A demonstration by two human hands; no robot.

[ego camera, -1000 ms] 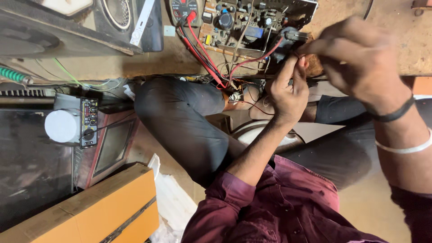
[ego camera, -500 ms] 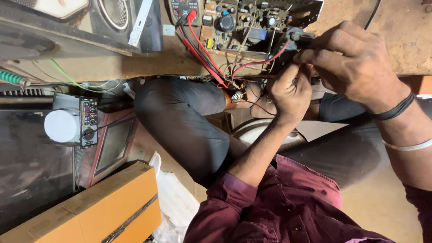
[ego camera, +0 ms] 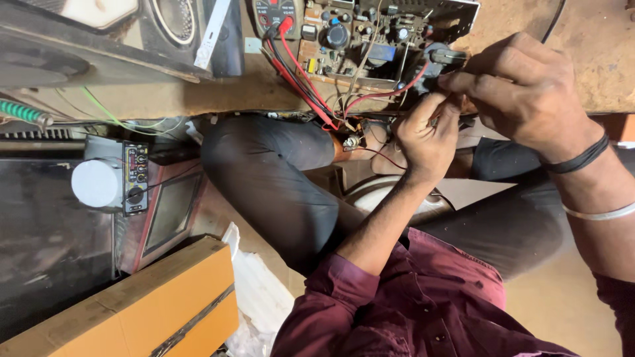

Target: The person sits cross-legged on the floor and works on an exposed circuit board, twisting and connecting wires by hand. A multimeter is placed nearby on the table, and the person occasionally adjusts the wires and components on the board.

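Note:
A brown circuit board [ego camera: 357,39] with capacitors and coils lies on the worn wooden bench [ego camera: 582,46]. Red and black wires [ego camera: 301,73] run from it down over the bench edge. At the board's right end sits a small dark component [ego camera: 442,61] on a red wire. My right hand [ego camera: 522,92], with a black band and a metal bangle at the wrist, pinches that component from the right. My left hand [ego camera: 426,135], coming up out of a maroon sleeve, closes its fingertips on the same part from below. How the fingers meet is partly hidden.
A meter face [ego camera: 274,13] lies left of the board. A speaker box [ego camera: 99,33] and a green coil [ego camera: 20,112] are at the upper left. Below the bench stand a small amplifier panel with knobs [ego camera: 135,178], a white round part [ego camera: 96,184] and an orange cardboard box [ego camera: 152,311]. My dark-trousered legs [ego camera: 278,178] fill the middle.
My right hand has slid left and closer to the board's right end, and my left hand has risen to meet it at the dark component.

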